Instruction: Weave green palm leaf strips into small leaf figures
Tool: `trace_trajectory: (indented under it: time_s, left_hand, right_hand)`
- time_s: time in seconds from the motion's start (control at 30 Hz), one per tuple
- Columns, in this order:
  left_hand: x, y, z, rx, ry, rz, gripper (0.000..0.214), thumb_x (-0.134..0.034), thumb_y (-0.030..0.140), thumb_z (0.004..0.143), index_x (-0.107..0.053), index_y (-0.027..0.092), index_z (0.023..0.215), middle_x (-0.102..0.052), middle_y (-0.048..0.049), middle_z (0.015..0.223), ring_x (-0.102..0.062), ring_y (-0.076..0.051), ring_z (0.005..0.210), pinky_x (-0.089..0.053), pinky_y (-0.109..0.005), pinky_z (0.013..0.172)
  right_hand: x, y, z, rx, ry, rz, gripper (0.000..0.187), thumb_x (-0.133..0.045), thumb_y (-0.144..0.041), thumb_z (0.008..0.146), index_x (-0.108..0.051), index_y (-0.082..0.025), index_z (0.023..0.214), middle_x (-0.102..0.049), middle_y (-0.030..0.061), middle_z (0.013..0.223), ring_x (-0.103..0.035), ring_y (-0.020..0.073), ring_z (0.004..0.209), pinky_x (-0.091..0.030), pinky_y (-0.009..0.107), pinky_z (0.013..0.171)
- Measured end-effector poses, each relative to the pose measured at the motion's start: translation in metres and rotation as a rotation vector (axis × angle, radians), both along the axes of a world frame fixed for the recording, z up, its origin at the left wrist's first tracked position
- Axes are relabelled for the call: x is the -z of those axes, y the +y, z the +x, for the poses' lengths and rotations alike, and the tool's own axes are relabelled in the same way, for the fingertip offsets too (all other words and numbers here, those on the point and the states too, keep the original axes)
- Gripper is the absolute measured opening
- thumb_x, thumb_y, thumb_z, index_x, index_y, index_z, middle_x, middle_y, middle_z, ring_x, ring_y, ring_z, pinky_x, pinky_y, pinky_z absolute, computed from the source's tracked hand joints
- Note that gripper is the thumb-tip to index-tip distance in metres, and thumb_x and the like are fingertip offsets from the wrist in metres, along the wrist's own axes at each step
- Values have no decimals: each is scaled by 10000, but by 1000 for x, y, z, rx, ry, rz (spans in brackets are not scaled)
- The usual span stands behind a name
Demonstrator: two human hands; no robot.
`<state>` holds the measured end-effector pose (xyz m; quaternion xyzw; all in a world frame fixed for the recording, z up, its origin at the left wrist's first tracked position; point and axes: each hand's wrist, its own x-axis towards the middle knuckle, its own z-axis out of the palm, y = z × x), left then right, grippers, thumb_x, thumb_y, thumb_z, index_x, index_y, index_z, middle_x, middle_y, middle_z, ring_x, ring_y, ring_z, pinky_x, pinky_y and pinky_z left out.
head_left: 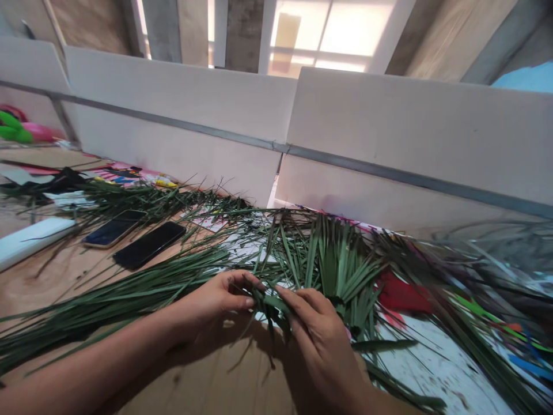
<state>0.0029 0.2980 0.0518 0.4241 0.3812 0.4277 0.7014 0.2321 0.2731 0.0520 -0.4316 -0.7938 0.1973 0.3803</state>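
Both hands [220, 300] [322, 331] pinch green leaf strips [268, 302] — seemingly folding them.

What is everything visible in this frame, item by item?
leaf strips: many, green, spread across the table, a few pinched between both hands
phones: two, black, flat on the table at left, side by side
slab: one, white, at the table's left edge
paper scrap: one, red, partly under leaf strips at right
table: one, light wood, under everything
wall panels: several, white, upright behind the table
left hand: one, pinching leaf strips
right hand: one, fingers on the same leaf strips
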Motion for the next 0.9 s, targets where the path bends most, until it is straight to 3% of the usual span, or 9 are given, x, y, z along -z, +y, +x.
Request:
trace_trajectory:
  time_s: [0.17, 0.4, 0.67, 0.9]
  left_hand:
    - [-1, -2, 2, -24, -23, -2, 326, -933, 210, 625, -761, 177, 900, -717, -21, 794, -611, -147, 704, -447, -265, 688]
    - [-2, -3, 4, -11, -47, -10, 316, -926, 191, 620, -741, 172, 875, -729, -23, 801, -634, -154, 713, -460, -271, 699]
    - [7, -1, 6, -35, -9, -19, 327, -895, 179, 612, -710, 174, 882, -691, -8, 724, -579, -127, 618, -393, -252, 612]
    - [10, 6, 3, -57, 21, -14, 342, -860, 138, 594, -695, 165, 892, -699, -11, 733, -598, -129, 628, -437, -258, 638]
  right_hand:
    - [-3, -3, -2, 13, -42, 30, 345, -552, -283, 995, -668, -323, 1317, -628, 53, 952, -600, 238, 868, -489, 374, 764]
    - [-1, -3, -3, 30, -64, 22, 281, -518, -237, 990, -733, -272, 1167, -616, 52, 881, -585, 221, 798, -460, 341, 703]
    - [-9, -3, -2, 16, 116, -207, 184, -539, -249, 981, -721, -247, 1010, -663, 34, 939, -637, 211, 888, -464, 328, 789]
    - [-10, 7, 6, -145, 9, -321, 243, -617, -59, 848, -749, -250, 921, -636, 5, 958, -633, 175, 893, -471, 304, 812]
